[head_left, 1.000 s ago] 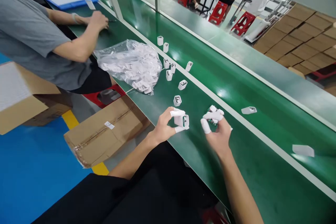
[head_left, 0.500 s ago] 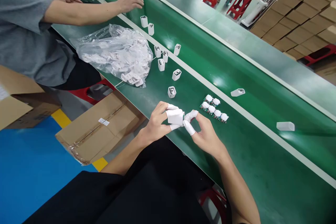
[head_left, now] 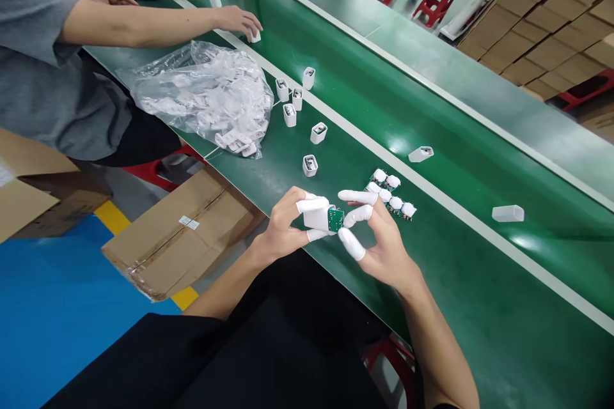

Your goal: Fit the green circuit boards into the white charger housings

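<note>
My left hand [head_left: 285, 223], with white finger cots on its fingertips, pinches a white plastic casing [head_left: 315, 218]. Out of the casing's right end sticks a green circuit board [head_left: 336, 220]. Just to the right of that board is my right hand [head_left: 384, 239], also in finger cots, its fingers and thumb spread apart. Its middle fingertip is close to the board's edge; whether they touch I cannot tell. Beyond the right hand lies a cluster of circuit boards with white round tops [head_left: 396, 203], partly hidden by the fingers. A white casing [head_left: 310, 166] stands beyond my left hand.
Several white casings [head_left: 290, 115] stand on the green bench, and two lie farther right, one a white casing [head_left: 508, 213]. A clear bag of white parts [head_left: 206, 96] rests at left. A co-worker's hand [head_left: 240, 20] holds a white piece. Cardboard box [head_left: 177, 236] below the bench edge.
My right fingers have spread and drawn back from the casing, baring more green board. The co-worker's hand has lowered onto a white piece. Casings on the belt have shifted leftward in view.
</note>
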The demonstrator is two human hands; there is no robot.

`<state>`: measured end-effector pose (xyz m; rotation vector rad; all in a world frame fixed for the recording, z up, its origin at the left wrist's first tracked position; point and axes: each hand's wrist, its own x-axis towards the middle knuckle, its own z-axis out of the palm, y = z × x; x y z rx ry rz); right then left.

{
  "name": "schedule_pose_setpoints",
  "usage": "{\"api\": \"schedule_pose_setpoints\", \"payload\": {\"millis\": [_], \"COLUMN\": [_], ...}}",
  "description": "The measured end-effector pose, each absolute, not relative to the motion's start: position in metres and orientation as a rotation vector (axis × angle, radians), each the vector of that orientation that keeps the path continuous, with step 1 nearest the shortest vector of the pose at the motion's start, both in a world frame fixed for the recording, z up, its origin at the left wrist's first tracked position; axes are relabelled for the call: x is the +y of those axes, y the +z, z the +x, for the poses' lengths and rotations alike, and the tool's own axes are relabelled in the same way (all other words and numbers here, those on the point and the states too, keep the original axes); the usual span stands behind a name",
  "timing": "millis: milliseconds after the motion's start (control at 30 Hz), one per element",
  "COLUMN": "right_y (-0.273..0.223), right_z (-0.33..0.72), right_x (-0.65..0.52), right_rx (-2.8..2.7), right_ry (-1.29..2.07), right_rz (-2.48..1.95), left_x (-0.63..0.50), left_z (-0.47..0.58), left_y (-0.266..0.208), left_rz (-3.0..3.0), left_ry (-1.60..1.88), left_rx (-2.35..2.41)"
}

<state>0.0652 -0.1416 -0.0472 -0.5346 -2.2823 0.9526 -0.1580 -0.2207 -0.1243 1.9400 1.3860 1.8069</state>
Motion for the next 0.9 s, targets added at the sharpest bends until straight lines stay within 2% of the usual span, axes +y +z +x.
{"api": "schedule_pose_setpoints", "payload": {"millis": [200, 400, 900], "right_y": [-0.058, -0.042, -0.026], "right_z": [0.067, 0.079, 0.076], "right_x": [-0.148, -0.158, -0.162], "right_rx": [-2.069, -1.905, -2.015], "right_ry": [1.009, 1.024, 0.972], "right_rz": [-0.304, -0.300, -0.263], "left_x": [-0.224, -0.227, -0.225], "left_z": [-0.156, -0.154, -0.149], "left_y": [-0.129, -0.131, -0.122], "left_rz": [1.731, 1.544, 1.589], "left_ry": [1.816, 1.817, 1.836], "left_rx": [1.177, 0.978, 0.869]}}
